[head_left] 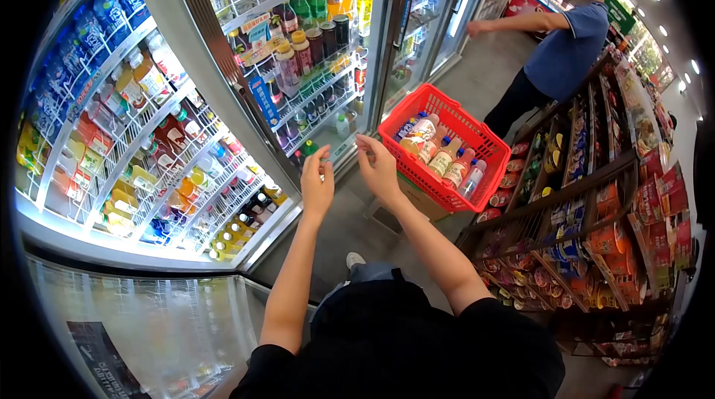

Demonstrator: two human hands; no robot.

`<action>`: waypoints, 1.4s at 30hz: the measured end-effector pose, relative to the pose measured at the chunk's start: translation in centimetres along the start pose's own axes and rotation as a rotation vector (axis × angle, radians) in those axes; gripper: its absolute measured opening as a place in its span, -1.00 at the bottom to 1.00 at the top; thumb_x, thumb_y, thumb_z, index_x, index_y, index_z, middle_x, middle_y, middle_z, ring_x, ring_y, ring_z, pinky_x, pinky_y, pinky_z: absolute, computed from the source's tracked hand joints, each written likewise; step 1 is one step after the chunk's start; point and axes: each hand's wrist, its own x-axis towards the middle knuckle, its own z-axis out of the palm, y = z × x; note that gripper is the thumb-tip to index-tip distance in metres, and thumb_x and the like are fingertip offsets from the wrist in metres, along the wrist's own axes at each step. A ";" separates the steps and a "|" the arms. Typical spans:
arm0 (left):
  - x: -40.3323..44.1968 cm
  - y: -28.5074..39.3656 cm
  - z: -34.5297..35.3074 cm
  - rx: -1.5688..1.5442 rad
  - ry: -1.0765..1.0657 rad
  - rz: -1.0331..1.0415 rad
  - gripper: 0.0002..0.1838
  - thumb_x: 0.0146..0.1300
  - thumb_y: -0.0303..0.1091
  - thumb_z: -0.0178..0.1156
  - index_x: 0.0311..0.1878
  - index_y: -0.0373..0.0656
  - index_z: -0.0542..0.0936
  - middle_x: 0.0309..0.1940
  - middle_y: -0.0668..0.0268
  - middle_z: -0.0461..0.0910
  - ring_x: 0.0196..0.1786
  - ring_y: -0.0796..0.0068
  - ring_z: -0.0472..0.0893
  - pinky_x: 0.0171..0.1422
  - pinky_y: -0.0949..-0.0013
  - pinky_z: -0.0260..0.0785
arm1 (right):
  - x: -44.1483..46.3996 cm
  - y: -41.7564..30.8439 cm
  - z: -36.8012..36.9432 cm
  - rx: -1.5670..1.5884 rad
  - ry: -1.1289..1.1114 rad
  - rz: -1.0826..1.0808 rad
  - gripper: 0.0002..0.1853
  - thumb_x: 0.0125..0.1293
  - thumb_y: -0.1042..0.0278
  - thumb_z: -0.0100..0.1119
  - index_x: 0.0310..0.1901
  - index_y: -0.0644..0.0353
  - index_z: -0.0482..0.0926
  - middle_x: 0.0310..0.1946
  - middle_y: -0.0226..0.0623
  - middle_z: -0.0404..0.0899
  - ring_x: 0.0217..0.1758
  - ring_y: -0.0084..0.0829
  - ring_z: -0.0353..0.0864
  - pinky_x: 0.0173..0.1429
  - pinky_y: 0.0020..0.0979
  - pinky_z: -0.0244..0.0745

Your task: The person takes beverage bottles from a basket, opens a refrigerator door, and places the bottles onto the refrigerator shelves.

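Both hands are raised in front of me, apart from each other, near the open drinks fridge. My left hand [318, 182] has its fingers loosely bent and apart, with no bottle in it. Also without a bottle, my right hand [378, 170] has slightly curled fingers and is just left of the red shopping basket [493, 147]. Several drink bottles [442, 158] lie in the basket, some with white labels. The basket rests on a cardboard box [423, 201]. Beyond my hands, fridge shelves [316, 105] hold bottles and cans.
Another fridge section [141, 138] full of bottles is on the left, with an open glass door [186, 324] below it. Snack shelves [581, 205] line the right side. A person in a blue shirt [558, 56] stands beyond the basket, one arm stretched toward the fridges.
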 end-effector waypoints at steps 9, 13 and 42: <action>-7.9 -0.5 1.1 -0.096 -0.063 -0.168 -0.66 0.39 -0.50 0.09 0.21 -0.14 0.55 -0.06 0.23 0.58 -0.17 0.46 0.59 -0.06 0.42 0.46 | -7.6 1.0 -3.3 -0.067 0.045 0.144 -0.67 0.40 0.55 0.13 0.18 0.24 0.54 -0.06 -0.25 0.68 0.01 -0.55 0.66 -0.12 -0.56 0.56; -8.9 1.3 3.8 -0.129 -0.159 -0.142 -0.66 0.40 -0.49 0.09 0.22 -0.14 0.55 -0.06 0.23 0.58 -0.17 0.46 0.60 -0.06 0.42 0.47 | -9.4 1.2 -6.7 -0.076 0.101 0.185 -0.68 0.42 0.53 0.11 0.19 0.22 0.54 -0.05 -0.25 0.69 0.02 -0.55 0.66 -0.10 -0.56 0.55; 2.6 1.8 24.8 -0.162 -0.293 -0.107 -0.68 0.44 -0.47 0.06 0.22 -0.21 0.53 -0.05 0.21 0.63 -0.07 0.50 0.61 0.08 0.42 0.46 | 0.1 10.9 -24.1 -0.058 0.209 0.233 -0.66 0.43 0.45 0.12 0.21 0.27 0.53 -0.02 -0.23 0.68 0.04 -0.50 0.65 0.09 -0.45 0.56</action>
